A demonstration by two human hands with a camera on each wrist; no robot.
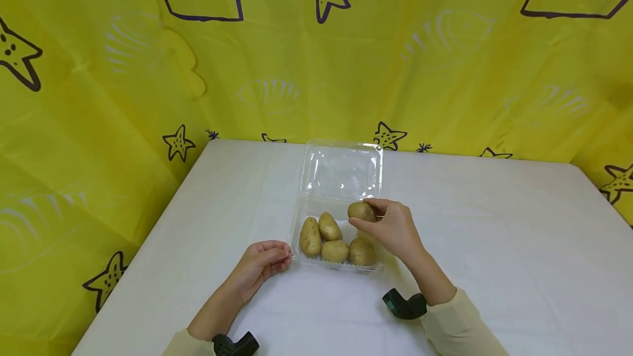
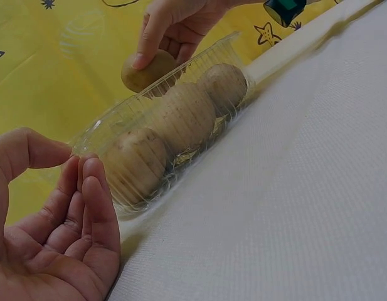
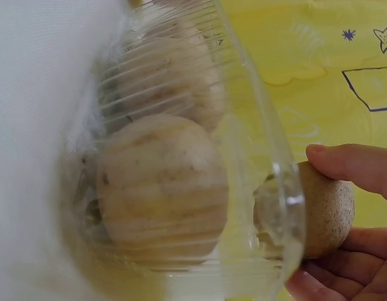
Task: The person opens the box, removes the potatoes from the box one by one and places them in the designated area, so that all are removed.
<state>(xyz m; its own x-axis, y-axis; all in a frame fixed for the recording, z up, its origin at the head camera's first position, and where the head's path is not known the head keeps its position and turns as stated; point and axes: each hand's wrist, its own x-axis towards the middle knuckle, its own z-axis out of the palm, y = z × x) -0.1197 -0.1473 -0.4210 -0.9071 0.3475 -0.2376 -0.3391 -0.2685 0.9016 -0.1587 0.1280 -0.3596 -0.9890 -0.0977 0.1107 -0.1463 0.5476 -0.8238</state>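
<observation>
Right hand (image 1: pixel 393 229) pinches a potato (image 1: pixel 361 211) between thumb and fingertips, holding it just above the far right corner of the open clear tray (image 1: pixel 296 235). The potato's long axis runs roughly left to right, across the hand. Seen from the left wrist, it sits above the tray rim, clear of the potatoes below.

Four potatoes (image 1: pixel 328 238) lie in the tray under and to the left of the right hand; the nearest one (image 1: pixel 362 251) is directly beneath it. The lid (image 1: pixel 342 170) lies flat beyond the hand, hinged back.

Left hand (image 1: pixel 259 265) holds nothing; its fingers are loosely curled, fingertips (image 2: pixel 93 182) at or just beside the tray's left wall, contact uncertain.

The held potato is in the right hand alone, with the left hand well to the other side of the tray. The free space appears to lie directly below the potato, at the far right.
</observation>
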